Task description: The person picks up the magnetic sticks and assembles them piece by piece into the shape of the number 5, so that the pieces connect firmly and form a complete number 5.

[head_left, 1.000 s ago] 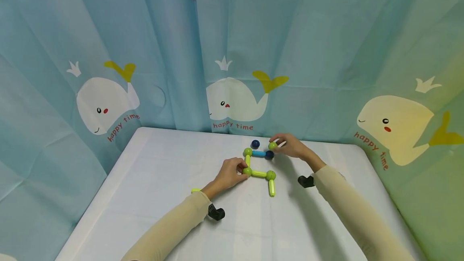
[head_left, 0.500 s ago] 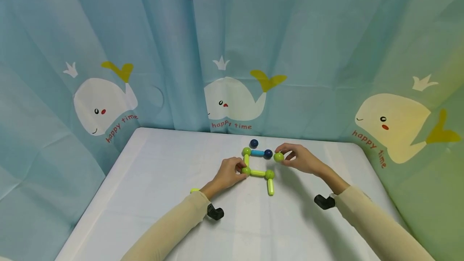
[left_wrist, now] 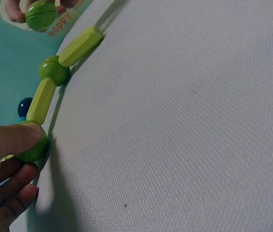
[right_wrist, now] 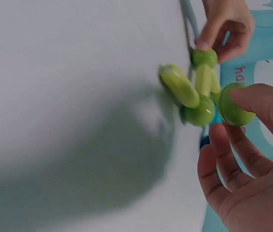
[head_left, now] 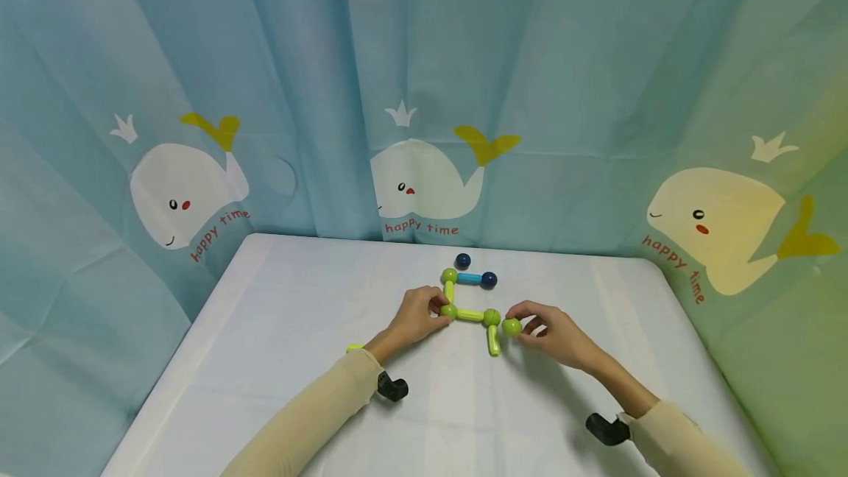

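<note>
My left hand pinches a green ball at a corner of a joined ball-and-stick shape on the table. From that corner one light green stick runs back to another green ball, and a second stick runs right to a green ball. A further green stick points from that ball toward the near side. My right hand holds a loose green ball between thumb and fingers, just right of the shape and apart from it.
A blue stick joins the back green ball to a dark blue ball. Another dark blue ball lies behind. A green stick shows partly beside the left sleeve. The white table meets a whale-printed curtain.
My right hand has carried the loose green ball from beside the dark blue ball toward the near side, next to the right green ball. The left hand keeps its grip in place.
</note>
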A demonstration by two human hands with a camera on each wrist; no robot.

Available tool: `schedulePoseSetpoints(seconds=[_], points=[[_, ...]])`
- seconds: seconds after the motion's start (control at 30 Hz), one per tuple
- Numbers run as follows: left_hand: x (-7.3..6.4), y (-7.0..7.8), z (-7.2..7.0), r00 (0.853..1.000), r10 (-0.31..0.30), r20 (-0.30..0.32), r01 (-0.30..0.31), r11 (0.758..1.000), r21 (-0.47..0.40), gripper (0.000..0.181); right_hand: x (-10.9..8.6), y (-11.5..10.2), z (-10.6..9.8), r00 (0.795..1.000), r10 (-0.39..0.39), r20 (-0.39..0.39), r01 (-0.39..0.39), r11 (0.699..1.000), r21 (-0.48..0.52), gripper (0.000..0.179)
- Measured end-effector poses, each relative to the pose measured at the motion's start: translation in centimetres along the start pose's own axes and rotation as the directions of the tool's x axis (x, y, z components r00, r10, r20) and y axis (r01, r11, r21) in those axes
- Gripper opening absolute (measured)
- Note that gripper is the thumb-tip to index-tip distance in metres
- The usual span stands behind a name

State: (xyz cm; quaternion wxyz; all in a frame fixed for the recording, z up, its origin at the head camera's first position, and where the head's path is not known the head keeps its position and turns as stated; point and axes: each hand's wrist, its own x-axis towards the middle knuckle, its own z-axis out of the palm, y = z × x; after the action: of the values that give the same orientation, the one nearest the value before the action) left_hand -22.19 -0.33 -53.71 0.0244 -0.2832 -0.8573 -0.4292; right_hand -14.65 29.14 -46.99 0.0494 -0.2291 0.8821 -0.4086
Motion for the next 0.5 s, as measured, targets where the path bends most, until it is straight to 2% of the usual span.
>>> schedulePoseSetpoints(seconds=[0.33,0.5], points=[[-0.1,0.1,-0.1,1.000,0.021,-0.005,-0.021,1.000,-0.009,0.021,-3.0,0.3,3.3,0.995,0.030,-0.097,-0.024,0.998,0.063,0.032],[0.0,0.1,-0.1,1.000,0.027,-0.011,-0.028,0.999,-0.017,0.021,-3.9,0.7,4.6,0.991,0.071,-0.114,-0.064,0.996,0.069,0.033]])
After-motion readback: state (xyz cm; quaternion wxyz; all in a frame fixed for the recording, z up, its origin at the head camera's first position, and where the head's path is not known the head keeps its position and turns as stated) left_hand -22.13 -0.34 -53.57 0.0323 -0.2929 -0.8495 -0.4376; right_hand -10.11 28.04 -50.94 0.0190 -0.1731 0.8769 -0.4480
